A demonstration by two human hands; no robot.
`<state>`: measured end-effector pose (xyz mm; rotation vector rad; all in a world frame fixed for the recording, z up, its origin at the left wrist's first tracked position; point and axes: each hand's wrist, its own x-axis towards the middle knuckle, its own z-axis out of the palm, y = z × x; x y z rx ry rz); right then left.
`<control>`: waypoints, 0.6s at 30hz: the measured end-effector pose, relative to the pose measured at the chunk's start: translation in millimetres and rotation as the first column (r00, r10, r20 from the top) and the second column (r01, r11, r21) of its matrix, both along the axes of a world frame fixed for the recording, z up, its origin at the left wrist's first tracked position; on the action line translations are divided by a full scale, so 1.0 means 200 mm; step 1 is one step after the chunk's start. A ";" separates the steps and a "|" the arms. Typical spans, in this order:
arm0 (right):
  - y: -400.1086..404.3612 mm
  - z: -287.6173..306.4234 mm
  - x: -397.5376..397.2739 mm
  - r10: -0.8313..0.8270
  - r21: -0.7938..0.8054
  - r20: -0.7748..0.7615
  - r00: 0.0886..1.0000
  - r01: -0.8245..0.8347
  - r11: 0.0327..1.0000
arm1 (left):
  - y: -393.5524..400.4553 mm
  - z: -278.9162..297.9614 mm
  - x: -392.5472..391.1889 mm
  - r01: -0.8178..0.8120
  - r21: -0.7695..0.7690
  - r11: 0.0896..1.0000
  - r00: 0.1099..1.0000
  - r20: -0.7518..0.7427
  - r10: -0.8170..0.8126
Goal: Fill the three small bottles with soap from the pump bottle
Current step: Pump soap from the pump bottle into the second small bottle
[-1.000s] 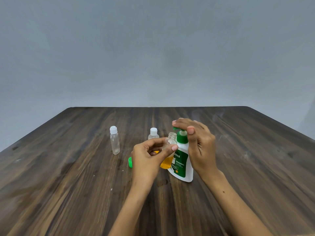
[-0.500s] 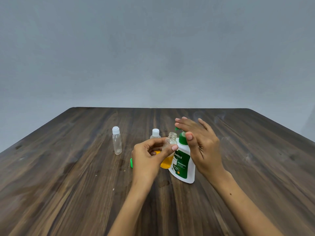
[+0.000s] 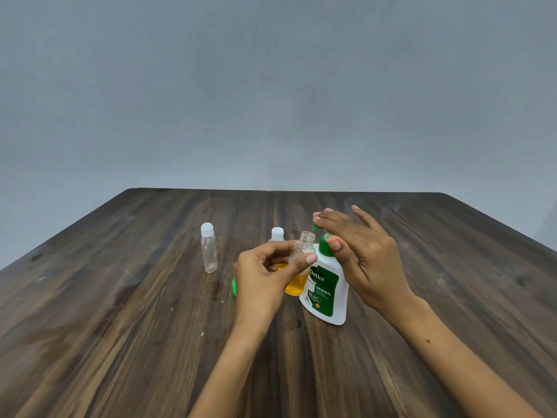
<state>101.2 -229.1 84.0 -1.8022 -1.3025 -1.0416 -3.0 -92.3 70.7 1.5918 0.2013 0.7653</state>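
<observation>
**At the pump nozzle: an open bottle waiting**

Under the Dettol pump bottle's (image 3: 325, 285) green spout, the left hand (image 3: 262, 282) pinches an uncapped small bottle (image 3: 303, 251) holding yellow soap. The right hand (image 3: 358, 251) rests flat-fingered on the pump head. Two capped small bottles (image 3: 209, 251) stand behind on the desk (image 3: 120, 327).

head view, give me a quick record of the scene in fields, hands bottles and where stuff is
left hand: left hand holds the open small bottle beside the pump bottle's spout
open small bottle: cap off, orange soap in its lower part
right hand: right hand fingers straight, over the pump head
pump bottle: pump bottle upright on the table
capped bottles: clear bottle stands left; second capped bottle behind the left hand
green cap: green cap on the table by the left hand
</observation>
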 end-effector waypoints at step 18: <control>0.03 -0.03 -0.03 0.054 0.125 -0.125 0.991 -0.038 0.991 | 0.00 0.00 -0.01 -0.004 -0.009 1.000 1.000 -0.003 0.004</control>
